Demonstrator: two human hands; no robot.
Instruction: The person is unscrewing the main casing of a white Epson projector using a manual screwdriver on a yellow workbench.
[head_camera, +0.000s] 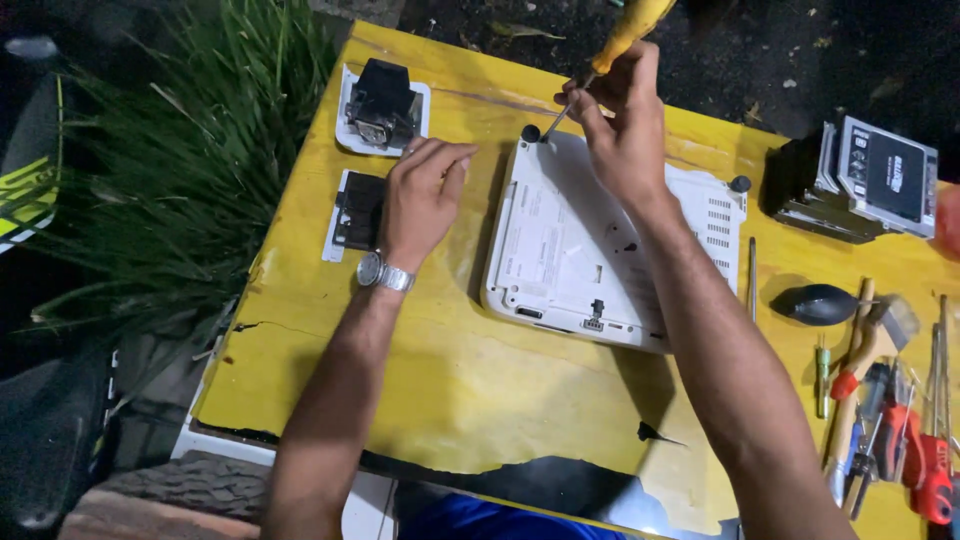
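A white device (560, 240) lies upside down on the yellow table (450, 380), with black round feet at its corners. My right hand (622, 120) grips a yellow-handled screwdriver (628, 32), its tip set at the device's far left corner beside a black foot (530, 133). My left hand (425, 195), a metal watch on its wrist, rests on the table just left of the device, fingers loosely curled and holding nothing visible.
Two removed parts lie at the left: a black module on a white plate (382, 105) and a flat black-and-white panel (355, 212). Drive bays (855, 185), a black blower bulb (815, 303) and several hand tools (890, 410) fill the right side. Grass (190, 170) borders the left.
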